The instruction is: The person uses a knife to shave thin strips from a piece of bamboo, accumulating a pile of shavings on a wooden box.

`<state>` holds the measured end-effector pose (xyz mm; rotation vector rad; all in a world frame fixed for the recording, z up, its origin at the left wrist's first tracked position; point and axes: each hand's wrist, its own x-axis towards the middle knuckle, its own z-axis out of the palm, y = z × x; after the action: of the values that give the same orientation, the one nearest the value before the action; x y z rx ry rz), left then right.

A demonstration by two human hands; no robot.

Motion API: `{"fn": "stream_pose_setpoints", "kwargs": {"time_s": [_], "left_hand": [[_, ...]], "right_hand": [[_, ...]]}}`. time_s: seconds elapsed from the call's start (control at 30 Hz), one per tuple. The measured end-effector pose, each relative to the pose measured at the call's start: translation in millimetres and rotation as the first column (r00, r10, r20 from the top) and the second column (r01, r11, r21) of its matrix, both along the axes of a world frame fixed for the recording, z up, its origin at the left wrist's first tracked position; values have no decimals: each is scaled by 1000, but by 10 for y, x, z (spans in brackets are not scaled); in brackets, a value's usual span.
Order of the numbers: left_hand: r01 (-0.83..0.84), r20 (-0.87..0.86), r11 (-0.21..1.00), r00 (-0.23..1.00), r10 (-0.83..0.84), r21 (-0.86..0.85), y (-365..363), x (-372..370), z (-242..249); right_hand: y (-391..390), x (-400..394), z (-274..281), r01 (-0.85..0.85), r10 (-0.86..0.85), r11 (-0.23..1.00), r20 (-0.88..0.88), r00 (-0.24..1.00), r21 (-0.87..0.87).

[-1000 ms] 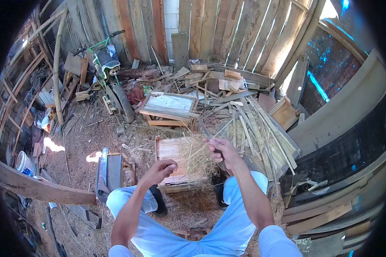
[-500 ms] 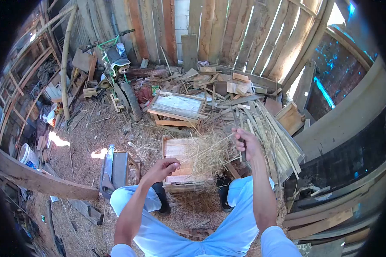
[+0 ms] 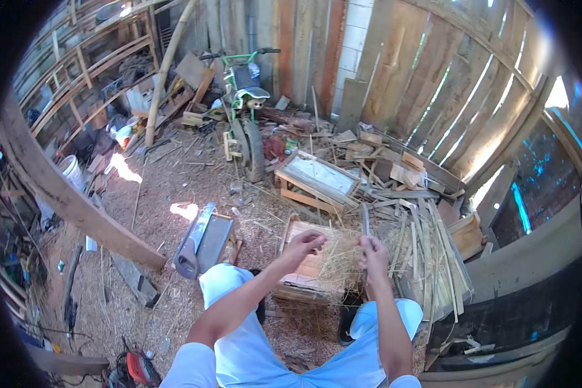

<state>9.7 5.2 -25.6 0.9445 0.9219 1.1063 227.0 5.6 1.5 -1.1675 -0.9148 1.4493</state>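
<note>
My right hand (image 3: 372, 256) is closed round a knife (image 3: 366, 220), its thin grey blade pointing up and away from me. Left of it, my left hand (image 3: 304, 247) is closed with its fingers curled together; whether a strand lies between the fingertips is too small to tell. Both hands are above a low wooden box or stool (image 3: 299, 280) between my legs. A loose pile of dry straw (image 3: 340, 266) lies on its right side, close to my right hand, with strands hanging over the front edge.
A handsaw (image 3: 187, 257) rests on a small dark-topped bench (image 3: 212, 240) at my left. Ahead stands a wooden frame with a pale top (image 3: 320, 173). Thin wood strips (image 3: 427, 252) are heaped at right. Farther back are a green motorbike (image 3: 244, 97) and wood scraps (image 3: 401, 171).
The view has swung left, so the scene sits farther right. My hands are closer together, and the knife blade now shows upright above my right hand.
</note>
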Motion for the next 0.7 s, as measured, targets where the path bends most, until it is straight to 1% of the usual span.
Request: {"fn": "stream_pose_setpoints", "kwargs": {"time_s": [0.03,0.07,0.13,0.17,0.23,0.27,0.3,0.37,0.43,0.5,0.53,0.57,0.6,0.63,0.67,0.7], "left_hand": [[8,20,1000,1000,-7,-10,8,57,-17],[-2,20,1000,1000,2,-12,13,94,-36],[27,54,999,998,-29,45,0,191,-49],[25,54,999,998,-27,40,10,207,-52],[-1,6,1000,1000,1,23,25,193,-58],[-5,3,1000,1000,5,13,30,174,-64],[-15,11,1000,1000,15,2,48,163,-53],[-26,18,999,999,27,-21,56,149,-42],[1,0,1000,1000,-1,5,53,141,-22],[-13,-30,1000,999,14,23,64,109,7],[-80,6,994,997,80,72,91,80,25],[-148,45,982,989,144,118,130,48,45],[-170,52,973,985,164,159,184,-49,119],[-240,114,961,968,225,141,251,-150,157],[-308,174,944,942,286,117,293,-250,185],[-306,173,946,943,285,111,311,-365,230]], "right_hand": [[-28,-127,-1,-87,88,996,69,994,-13],[-53,-257,-11,-97,98,995,69,993,-15],[-127,-419,7,-135,132,991,154,979,9],[-114,-424,-10,-137,135,991,153,979,4],[-92,-465,-15,-74,74,997,149,986,-2],[-92,-415,7,-121,122,992,147,982,-20],[-68,-399,-18,-124,127,992,145,981,-28],[-53,-381,-90,-163,142,985,261,955,60],[-64,-371,-79,-193,177,981,259,949,37],[-77,-343,-50,-197,182,980,318,931,14],[-58,-304,-109,-236,204,971,383,901,38],[-68,-271,-130,-238,209,971,381,900,29],[-74,-243,-118,-263,227,964,410,884,33],[-93,-211,-96,-286,243,957,438,865,35],[-118,-177,-66,-342,98,907,665,741,247],[-136,-128,-54,-340,100,909,665,740,241]]}}
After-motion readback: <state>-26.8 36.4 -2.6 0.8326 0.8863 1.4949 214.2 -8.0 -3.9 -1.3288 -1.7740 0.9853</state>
